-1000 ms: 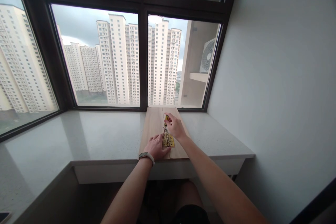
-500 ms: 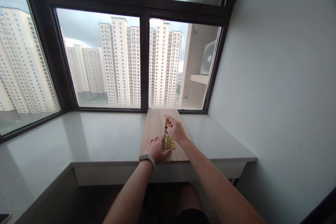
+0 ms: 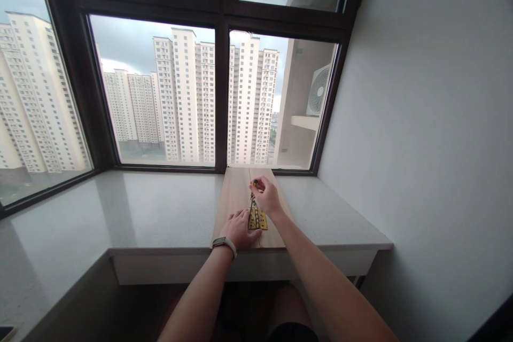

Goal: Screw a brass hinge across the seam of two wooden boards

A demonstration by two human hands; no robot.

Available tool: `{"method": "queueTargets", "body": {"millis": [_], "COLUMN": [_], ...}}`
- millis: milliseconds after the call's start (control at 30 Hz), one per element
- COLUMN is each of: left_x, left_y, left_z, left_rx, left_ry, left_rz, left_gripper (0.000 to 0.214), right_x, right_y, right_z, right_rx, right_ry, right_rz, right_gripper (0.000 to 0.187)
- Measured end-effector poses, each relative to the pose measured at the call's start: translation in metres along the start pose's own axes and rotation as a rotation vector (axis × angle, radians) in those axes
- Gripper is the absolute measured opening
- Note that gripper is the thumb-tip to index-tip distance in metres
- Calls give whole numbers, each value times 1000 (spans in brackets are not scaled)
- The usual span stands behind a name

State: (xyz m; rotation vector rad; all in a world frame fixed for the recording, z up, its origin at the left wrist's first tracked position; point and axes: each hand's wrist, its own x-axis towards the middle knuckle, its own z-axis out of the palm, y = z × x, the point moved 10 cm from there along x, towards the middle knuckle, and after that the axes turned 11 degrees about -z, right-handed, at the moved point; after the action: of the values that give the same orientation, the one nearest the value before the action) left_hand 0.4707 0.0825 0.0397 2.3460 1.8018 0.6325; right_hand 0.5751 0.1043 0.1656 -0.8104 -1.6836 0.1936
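Note:
A yellow-and-black screwdriver (image 3: 254,188) stands nearly upright, its shaft pointing down at the upper left part of a brass hinge (image 3: 261,219). My right hand (image 3: 267,196) is closed around its handle, the thumb and fingers pinching near the top. The hinge lies unfolded on pale wooden boards (image 3: 232,192), across the seam between them. Beside it, my left hand (image 3: 239,228) lies flat, fingers extended along the hinge's left edge and thumb stretched just below its lower edge. Whether a screw sits under the tip is too small to tell.
The boards rest on a light stone-like counter (image 3: 160,208), whose front edge runs just in front of my forearms. Dark window frames (image 3: 221,91) rise behind it. A plain wall (image 3: 420,117) stands to the right.
My right hand has shifted its grip and turned slightly on the screwdriver handle, showing its dark end. The left hand and hinge stay put; the view has tilted a little.

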Motion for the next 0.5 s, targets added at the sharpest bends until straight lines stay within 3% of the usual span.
{"method": "queueTargets", "body": {"millis": [267, 500], "left_x": [-4, -6], "left_y": [2, 9], "left_z": [-7, -9], "left_rx": [-30, -51], "left_ry": [17, 29], "left_rz": [-27, 73], "left_gripper": [63, 58], "right_x": [0, 2], "right_y": [3, 2], "right_z": [6, 5], "right_rx": [37, 52], "right_ry": [-40, -64], "right_rz": [22, 57], "right_gripper": [35, 38]}}
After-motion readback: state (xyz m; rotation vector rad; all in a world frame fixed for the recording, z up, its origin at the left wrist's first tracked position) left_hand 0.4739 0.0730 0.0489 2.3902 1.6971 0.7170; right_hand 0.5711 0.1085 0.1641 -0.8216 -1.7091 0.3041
